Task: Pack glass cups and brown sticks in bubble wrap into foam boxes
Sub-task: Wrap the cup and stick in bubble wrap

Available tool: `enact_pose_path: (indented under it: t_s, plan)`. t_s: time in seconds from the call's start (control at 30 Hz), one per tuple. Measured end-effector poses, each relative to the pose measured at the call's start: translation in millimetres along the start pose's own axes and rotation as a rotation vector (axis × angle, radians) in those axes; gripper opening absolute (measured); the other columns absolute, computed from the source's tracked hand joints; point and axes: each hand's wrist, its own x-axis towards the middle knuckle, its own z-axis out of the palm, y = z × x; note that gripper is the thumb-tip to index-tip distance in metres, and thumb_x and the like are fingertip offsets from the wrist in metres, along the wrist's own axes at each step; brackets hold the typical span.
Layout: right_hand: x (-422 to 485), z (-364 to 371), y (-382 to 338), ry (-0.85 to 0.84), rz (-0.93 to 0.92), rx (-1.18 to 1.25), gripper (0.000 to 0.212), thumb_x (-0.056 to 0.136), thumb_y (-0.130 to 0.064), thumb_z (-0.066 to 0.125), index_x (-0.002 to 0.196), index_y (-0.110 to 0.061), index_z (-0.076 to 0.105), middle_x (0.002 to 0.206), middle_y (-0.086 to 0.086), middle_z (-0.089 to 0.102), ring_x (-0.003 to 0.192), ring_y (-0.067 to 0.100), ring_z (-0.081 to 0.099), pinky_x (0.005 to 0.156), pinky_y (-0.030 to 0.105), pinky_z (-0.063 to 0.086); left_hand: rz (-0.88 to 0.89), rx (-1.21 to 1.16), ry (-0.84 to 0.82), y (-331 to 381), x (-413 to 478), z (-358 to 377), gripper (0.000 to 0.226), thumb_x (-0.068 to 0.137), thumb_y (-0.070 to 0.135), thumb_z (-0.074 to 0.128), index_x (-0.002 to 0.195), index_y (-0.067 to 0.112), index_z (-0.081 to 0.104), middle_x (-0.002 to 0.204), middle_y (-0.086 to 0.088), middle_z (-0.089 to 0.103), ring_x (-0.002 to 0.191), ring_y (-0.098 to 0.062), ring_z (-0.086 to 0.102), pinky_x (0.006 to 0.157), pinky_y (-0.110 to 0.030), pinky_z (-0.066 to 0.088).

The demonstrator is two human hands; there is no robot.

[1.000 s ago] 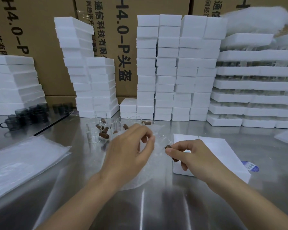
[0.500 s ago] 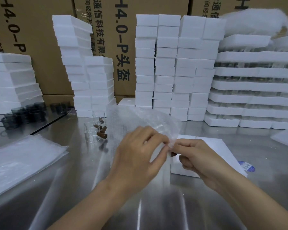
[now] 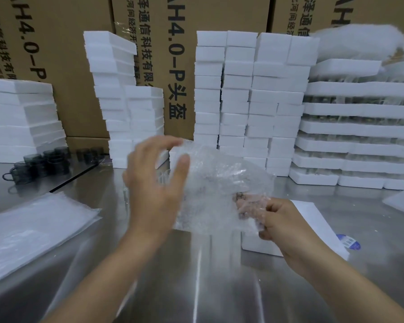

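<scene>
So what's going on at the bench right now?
A person is bagging by hand. The right hand grips a bubble wrap bag lifted above the steel table, with a brown piece, likely a stick, showing through at the grip. The left hand is open at the bag's left edge, blurred. A white foam box lies below.

2 arms on show here, and both are bare all the way up. The left grip (image 3: pixel 154 183) is a bare hand, smeared by motion blur, its outline soft. The right grip (image 3: pixel 282 220) is bare as well and sharper, with knuckles and finger creases clear. The left forearm (image 3: pixel 107 276) and right forearm (image 3: pixel 348 280) are slim and uncovered right to the frame's lower edge.
</scene>
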Motion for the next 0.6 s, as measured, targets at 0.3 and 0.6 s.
enact_pose_path:
  t_s: [0.3, 0.6]
  plan:
    - [1.1, 1.7, 3.1, -0.101, -0.017, 0.095, 0.037, 0.067, -0.047, 0.085, 0.101, -0.033, 0.085, 0.059, -0.009, 0.055, 0.051, 0.011, 0.019, 0.048, 0.022, 0.018, -0.746, -0.483, -0.557, -35.9, 9.2, -2.0, 0.067, 0.073, 0.055, 0.091, 0.135, 0.044, 0.065, 0.131, 0.018, 0.075, 0.119, -0.006, 0.073, 0.100, -0.035, 0.048]
    - [1.4, 1.8, 10.6, -0.104, -0.032, -0.033, 0.013, 0.092, -0.009, 0.072, 0.094, -0.018, 0.081, 0.074, 0.014, 0.059, 0.065, 0.022, 0.032, 0.052, 0.027, 0.023, -0.726, -0.558, -0.616, -30.0, -11.8, 15.0, 0.075, 0.075, 0.039, 0.094, 0.142, 0.025, 0.064, 0.131, 0.003, 0.078, 0.124, -0.017, 0.073, 0.111, -0.043, 0.051]
